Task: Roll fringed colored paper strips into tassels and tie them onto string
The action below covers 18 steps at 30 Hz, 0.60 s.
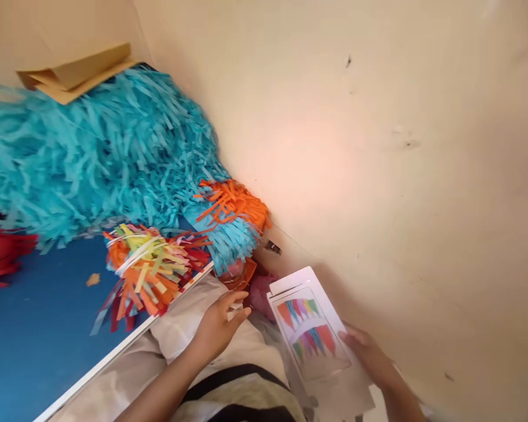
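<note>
My right hand (pixel 369 354) grips the edge of a flat white packet (pixel 310 328) printed with coloured bunting flags, held low beside the wall. My left hand (pixel 222 325) is curled over white cloth (pixel 180 334) in my lap, its fingers pinching a small pale piece that I cannot make out. Just above the left hand lies a multicoloured bundle of fringed paper strips (pixel 152 266) tied with a white band. A blue and orange fringe bundle (pixel 231 225) sits behind it.
A large heap of turquoise fringed paper (pixel 92 152) covers the blue board (pixel 35 328), with brown card (pixel 74 70) on top. Red fringe (pixel 0 255) shows at the left. A cream wall (pixel 378 146) fills the right. Pink and orange items (pixel 250 281) lie by the wall.
</note>
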Motion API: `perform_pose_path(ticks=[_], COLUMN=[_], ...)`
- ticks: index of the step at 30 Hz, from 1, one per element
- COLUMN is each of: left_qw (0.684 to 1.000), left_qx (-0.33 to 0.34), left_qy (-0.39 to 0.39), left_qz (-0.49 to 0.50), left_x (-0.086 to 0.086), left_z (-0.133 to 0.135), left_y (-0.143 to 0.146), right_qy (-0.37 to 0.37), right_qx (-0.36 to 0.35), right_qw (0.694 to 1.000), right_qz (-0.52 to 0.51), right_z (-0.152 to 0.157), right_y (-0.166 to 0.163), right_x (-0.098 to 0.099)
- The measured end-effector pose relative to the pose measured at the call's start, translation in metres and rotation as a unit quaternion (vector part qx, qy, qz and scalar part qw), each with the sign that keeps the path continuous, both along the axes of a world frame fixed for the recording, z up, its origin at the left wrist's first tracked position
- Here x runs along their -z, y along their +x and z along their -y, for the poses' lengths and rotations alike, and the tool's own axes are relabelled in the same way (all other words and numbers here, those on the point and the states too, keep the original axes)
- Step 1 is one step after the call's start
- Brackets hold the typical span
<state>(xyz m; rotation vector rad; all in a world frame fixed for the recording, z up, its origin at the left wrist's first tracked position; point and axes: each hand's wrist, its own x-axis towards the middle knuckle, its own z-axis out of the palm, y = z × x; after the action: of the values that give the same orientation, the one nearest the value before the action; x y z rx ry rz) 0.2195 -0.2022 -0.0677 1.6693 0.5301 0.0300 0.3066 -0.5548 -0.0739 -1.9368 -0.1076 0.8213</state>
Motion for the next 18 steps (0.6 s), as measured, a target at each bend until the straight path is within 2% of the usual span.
perform_pose_path(ticks=[2, 4, 7, 9, 10, 12, 14, 16, 18], left_qw=[0.997, 0.996, 0.995, 0.981, 0.964, 0.906, 0.837, 0.783, 0.754], left_qx=[-0.048, -0.056, -0.064, -0.161, -0.231, -0.375, -0.494, -0.57, -0.605], left_qy=[0.017, 0.012, -0.018, -0.063, -0.092, -0.143, -0.156, -0.155, -0.154], left_qz=[0.055, 0.074, 0.067, 0.082, 0.097, 0.136, 0.175, 0.196, 0.203], left_x=[-0.026, -0.049, -0.071, -0.077, -0.078, -0.079, -0.077, -0.071, -0.062], left_z=[-0.003, -0.01, -0.036, -0.06, -0.073, -0.093, -0.104, -0.105, -0.098], left_y=[-0.008, -0.022, -0.06, -0.099, -0.12, -0.165, -0.206, -0.239, -0.268], right_qy=[0.031, 0.047, 0.072, 0.079, 0.085, 0.135, 0.248, 0.352, 0.381], right_qx=[-0.06, -0.128, -0.213, -0.267, -0.282, -0.269, -0.227, -0.218, -0.233], right_qw=[0.998, 0.991, 0.972, 0.959, 0.955, 0.953, 0.941, 0.906, 0.887], right_qz=[-0.014, 0.01, 0.065, 0.054, 0.041, 0.015, -0.027, -0.087, -0.116], right_z=[-0.022, -0.049, -0.096, -0.13, -0.149, -0.188, -0.232, -0.275, -0.311], right_y=[0.007, 0.013, 0.021, 0.027, 0.029, 0.027, 0.01, -0.019, -0.05], right_x=[-0.039, -0.066, -0.084, -0.085, -0.083, -0.077, -0.07, -0.065, -0.066])
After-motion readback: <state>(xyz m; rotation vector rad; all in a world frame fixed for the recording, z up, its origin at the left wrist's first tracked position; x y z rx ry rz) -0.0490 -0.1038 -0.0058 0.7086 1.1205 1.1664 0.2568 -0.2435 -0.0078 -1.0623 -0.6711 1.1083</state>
